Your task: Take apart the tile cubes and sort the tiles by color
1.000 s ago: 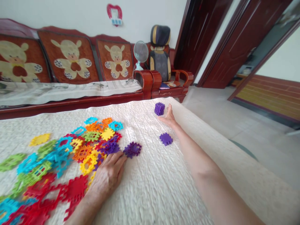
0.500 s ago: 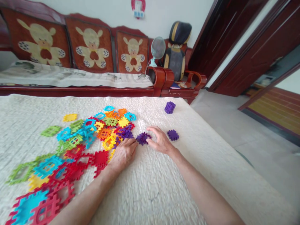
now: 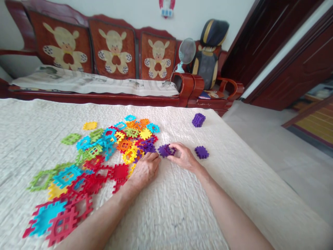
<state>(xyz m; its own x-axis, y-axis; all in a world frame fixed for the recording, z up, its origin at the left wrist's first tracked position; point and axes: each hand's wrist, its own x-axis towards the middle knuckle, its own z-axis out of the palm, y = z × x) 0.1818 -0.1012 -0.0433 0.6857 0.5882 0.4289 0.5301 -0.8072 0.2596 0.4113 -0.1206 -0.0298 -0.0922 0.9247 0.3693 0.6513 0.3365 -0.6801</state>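
Between my two hands lies a purple interlocking tile point(image 3: 165, 150) with notched edges, seemingly on top of another one. My right hand point(image 3: 183, 157) has its thumb and fingers around the right edge of it. My left hand point(image 3: 147, 168) rests palm down at the right side of the pile, its fingers together and bent, and their tips are hidden. Just beyond it are more purple pieces point(image 3: 147, 144) in the pile. A separate purple tile point(image 3: 202, 152) lies to the right of my right hand, and a stack of purple tiles point(image 3: 198, 119) stands farther back.
Red point(image 3: 121, 171), blue point(image 3: 67, 176), green point(image 3: 71, 139), yellow point(image 3: 90, 125) and orange pieces point(image 3: 125, 146) spread over the left of the table's quilted cover point(image 3: 166, 215). Behind stands a wooden sofa point(image 3: 104, 99) with a small fan point(image 3: 186, 51) near its armrest.
The view has swung slightly left, so everything sits farther right in the picture. My right hand stays at the purple tile, and my left hand remains beside the pile.
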